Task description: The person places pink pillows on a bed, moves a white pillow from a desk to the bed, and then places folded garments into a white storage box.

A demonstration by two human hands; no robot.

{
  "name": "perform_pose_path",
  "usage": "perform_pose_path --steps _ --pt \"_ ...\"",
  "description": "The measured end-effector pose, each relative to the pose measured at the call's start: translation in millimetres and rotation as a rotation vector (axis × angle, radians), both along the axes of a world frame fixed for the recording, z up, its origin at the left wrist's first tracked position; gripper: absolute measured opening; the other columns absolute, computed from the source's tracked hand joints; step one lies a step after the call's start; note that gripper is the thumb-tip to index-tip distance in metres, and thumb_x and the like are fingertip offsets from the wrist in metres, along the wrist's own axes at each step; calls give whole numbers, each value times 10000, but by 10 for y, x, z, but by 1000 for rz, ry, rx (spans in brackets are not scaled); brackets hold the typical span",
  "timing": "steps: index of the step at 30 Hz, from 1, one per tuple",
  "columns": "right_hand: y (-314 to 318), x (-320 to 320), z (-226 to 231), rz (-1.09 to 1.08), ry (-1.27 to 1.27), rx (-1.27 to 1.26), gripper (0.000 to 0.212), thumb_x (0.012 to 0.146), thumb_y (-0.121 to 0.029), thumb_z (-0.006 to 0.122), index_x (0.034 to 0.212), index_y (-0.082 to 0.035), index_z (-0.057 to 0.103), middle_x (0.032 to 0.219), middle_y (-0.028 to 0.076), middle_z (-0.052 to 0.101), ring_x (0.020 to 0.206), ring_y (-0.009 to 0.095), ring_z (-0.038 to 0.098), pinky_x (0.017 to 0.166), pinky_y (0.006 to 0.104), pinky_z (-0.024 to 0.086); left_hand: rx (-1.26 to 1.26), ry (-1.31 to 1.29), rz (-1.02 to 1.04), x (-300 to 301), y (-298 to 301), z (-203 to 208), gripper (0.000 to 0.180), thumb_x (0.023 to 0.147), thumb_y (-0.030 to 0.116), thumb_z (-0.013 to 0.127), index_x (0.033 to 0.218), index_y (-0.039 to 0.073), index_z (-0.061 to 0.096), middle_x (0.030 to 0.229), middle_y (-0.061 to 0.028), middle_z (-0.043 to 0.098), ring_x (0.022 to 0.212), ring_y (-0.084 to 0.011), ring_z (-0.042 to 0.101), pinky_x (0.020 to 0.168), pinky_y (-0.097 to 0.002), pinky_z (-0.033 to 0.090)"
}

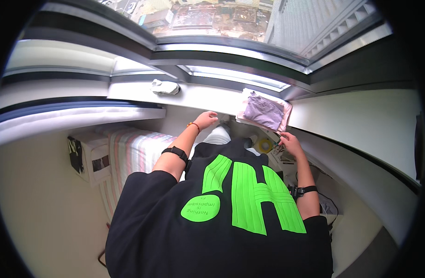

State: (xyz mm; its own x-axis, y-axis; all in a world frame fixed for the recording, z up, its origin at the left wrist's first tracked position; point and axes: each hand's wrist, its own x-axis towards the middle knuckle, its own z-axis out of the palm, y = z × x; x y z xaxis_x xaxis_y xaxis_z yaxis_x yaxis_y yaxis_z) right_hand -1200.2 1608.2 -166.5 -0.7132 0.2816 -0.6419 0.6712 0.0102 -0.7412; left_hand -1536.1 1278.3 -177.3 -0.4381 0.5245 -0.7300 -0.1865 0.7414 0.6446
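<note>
Black cloth comes nearest: a shirt (217,245) with bright green panels, well behind both hands. Dark bands, one on the left arm (177,152) and one on the right arm (305,190), sit near the elbows, strapped snugly, probably so they do not slip. The right hand (292,144) has its fingers bent at the near right corner of a folded stack; whether they pinch the edge or only rest just beside it I cannot tell. Just left of that hand and a little lower shows a yellow ring-shaped thing (265,146). The left hand (206,120) seems empty, fingers loosely curled, well apart from the stack. Behind it and to its left spreads a striped bed cover (138,148), with a pale box (94,157) farther left. Ahead and left of the right hand lies the stack: purple cloth (264,112) on top of pink cloth (286,116), laid flat, likely so the layers stay put. It juts past the near edge of the white surface (208,95), which looks too narrow for it. Ahead and left of the left hand rests a crumpled white item (165,87); beyond everything stands the window (235,51).
</note>
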Motion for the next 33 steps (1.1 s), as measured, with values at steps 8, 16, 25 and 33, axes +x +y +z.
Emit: perform_pose_path --steps 8,16,25,33 --pt "-309 -1235 348 335 -18 202 414 897 -257 611 1234 -16 603 930 119 706 824 184 665 761 311 515 14 -98 546 -770 -1111 73 424 894 198 653 1294 98 554 1063 -54 660 803 -135 640 671 -286 509" --pt "-1065 -2436 286 428 -122 352 356 903 -195 593 1199 1 623 855 102 697 773 161 662 707 295 521 78 -274 673 -1449 -1765 -590 472 892 201 652 1328 77 517 1130 -68 629 881 -157 635 707 -320 522" --pt "-2589 -4956 -6 279 -450 -131 659 901 -364 651 1410 -32 396 1201 184 597 1031 277 630 707 434 594 -165 409 372 -3153 -2395 -953 739 751 324 739 1355 14 447 1340 -237 474 1235 -385 475 1075 -427 388" --pt "-3297 -5765 -1022 -45 -443 -231 880 856 -360 735 1483 -13 224 1446 185 380 1334 336 391 915 527 508 -156 390 217 -3971 -2418 -1374 876 728 391 792 1398 -15 400 1380 -246 424 1295 -374 431 1097 -399 371"
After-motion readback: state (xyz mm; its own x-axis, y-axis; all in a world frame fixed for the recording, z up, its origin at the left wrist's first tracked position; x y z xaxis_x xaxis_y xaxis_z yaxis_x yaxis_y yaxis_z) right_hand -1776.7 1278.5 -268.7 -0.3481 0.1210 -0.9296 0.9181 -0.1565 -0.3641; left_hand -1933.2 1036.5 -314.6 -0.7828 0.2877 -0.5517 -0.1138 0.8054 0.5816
